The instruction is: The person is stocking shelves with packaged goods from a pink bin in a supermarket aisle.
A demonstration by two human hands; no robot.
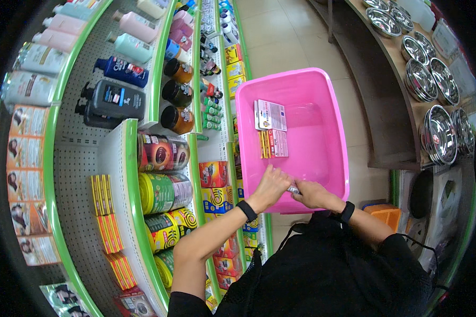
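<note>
1. Holds a small pale item [294, 189] out in front, right above the near end of the pink tub [317, 127].
2. Wraps the right hand [316, 195] around one end of it, fingers curled in, and hides most of it.
3. Bends the left hand [271, 189] in at the other end, fingers bunched; cannot tell from here whether pinching it or merely beside it.
4. Wears a black band [246, 211] on the left wrist, and a matching dark watchband [347, 212] on the right.
5. Down inside, toward the left wall: a white pack [271, 115], and just below, nearer the hands, some yellow-and-red boxes [273, 144].
6. Over to the left, on green-edged shelves: a dark blue bottle [122, 71], a grey bottle [115, 100], brown jars [177, 119] and a green-and-yellow canister [164, 193].
7. And across to the right: shiny steel bowls [422, 79] on a wooden shelf, with an orange basket [384, 215] lower down, near the right arm.
8. Between the two sides, pale floor [312, 50] tiles.
</note>
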